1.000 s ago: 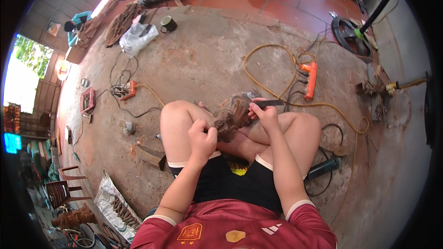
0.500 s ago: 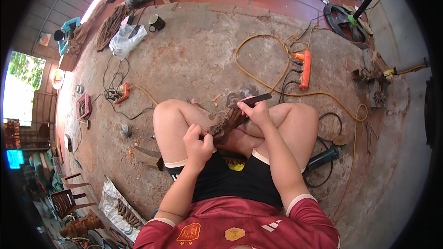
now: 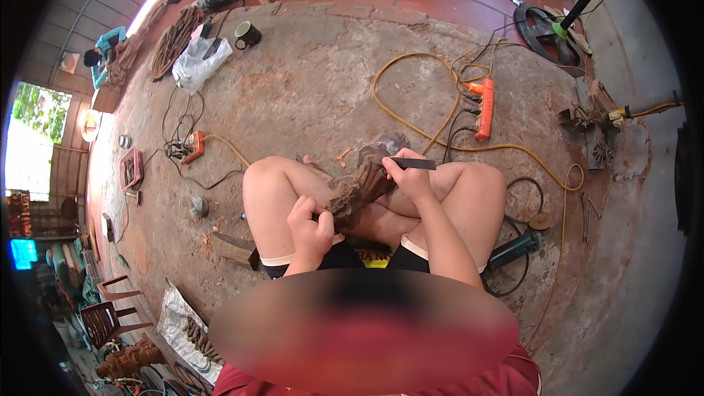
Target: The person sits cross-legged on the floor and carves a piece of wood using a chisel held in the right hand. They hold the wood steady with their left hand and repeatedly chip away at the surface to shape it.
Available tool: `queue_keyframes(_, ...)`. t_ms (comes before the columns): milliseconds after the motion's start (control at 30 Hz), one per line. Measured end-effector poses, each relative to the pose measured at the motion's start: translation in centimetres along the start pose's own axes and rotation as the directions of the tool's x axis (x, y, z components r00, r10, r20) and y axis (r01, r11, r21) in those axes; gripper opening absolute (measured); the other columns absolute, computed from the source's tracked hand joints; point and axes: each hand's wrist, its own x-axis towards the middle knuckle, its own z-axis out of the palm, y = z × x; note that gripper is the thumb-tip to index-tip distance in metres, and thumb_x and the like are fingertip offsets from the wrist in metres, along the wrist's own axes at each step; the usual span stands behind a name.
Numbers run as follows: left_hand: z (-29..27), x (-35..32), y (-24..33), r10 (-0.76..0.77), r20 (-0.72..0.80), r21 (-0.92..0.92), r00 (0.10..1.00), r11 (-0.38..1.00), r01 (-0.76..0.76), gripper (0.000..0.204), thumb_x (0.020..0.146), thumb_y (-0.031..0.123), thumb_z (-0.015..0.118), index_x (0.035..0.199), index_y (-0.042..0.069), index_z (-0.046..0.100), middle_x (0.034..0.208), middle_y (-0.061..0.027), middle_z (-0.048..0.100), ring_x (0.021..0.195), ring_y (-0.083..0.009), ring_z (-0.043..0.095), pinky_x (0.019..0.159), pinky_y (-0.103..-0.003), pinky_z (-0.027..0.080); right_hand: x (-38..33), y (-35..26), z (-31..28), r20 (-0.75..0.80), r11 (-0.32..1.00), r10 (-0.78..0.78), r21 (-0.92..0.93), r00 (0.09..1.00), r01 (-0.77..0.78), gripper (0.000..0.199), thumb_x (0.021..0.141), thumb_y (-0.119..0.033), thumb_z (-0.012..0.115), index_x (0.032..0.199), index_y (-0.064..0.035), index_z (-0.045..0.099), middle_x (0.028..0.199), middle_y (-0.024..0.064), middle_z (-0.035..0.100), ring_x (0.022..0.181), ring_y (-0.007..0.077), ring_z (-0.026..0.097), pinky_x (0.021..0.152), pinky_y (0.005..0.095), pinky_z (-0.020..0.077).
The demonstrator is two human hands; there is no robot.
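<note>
The person sits cross-legged on the concrete floor [image 3: 308,95], and a dark wood carving [image 3: 358,189] lies across the lap, between the two knees. Its long axis goes slanted — the lower end is near the left hand [image 3: 312,226], the upper end goes up and to the right, toward the right hand [image 3: 409,174]. The left hand is closed around the lower end of the carving and steadies it. The right hand is closed on a flat dark tool [image 3: 413,164], maybe a file or a chisel; the tool lies almost level and points to the right, and the hand rests on the upper end of the carving. So both hands touch the carving, one at each end.

The floor is rough and brown, with dust and small chips. An orange cable [image 3: 411,121] makes loops on it toward an orange power strip [image 3: 484,108]. A grinder [image 3: 515,248] lies just beside the right knee. Farther away are a dark mug [image 3: 248,34] and a clear plastic bag [image 3: 196,64] — beyond them, more carvings at the edge of the open workshop.
</note>
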Motion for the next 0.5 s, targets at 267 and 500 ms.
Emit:
queue_keyframes(267,0.2,0.0,-0.2,0.022,-0.023,-0.034,0.999,0.999,-0.023,0.008,0.067,-0.002,0.052,0.062,-0.003,0.046,0.062,-0.0150,0.048,0.056,-0.0278,0.049,0.055,-0.036,0.040,-0.7,-0.7,-0.3,0.238,0.995,0.092,0.002,0.967,-0.096,0.018,0.084,-0.013,0.073,0.073,-0.0045,0.061,0.062,0.0007,0.061,0.054,0.0072,0.055,0.050,0.0241,0.0428)
queue_keyframes(500,0.1,0.2,0.1,0.018,-0.016,-0.019,1.000,1.000,-0.019,0.009,0.068,-0.003,0.052,0.062,-0.003,0.045,0.062,-0.0143,0.047,0.056,-0.0261,0.048,0.054,-0.035,0.040,0.1,0.3,-0.1,0.046,0.995,0.099,-0.011,0.994,-0.099,0.017,0.085,-0.013,0.073,0.076,-0.0055,0.060,0.061,-0.0003,0.058,0.053,0.0076,0.054,0.049,0.0244,0.0419)
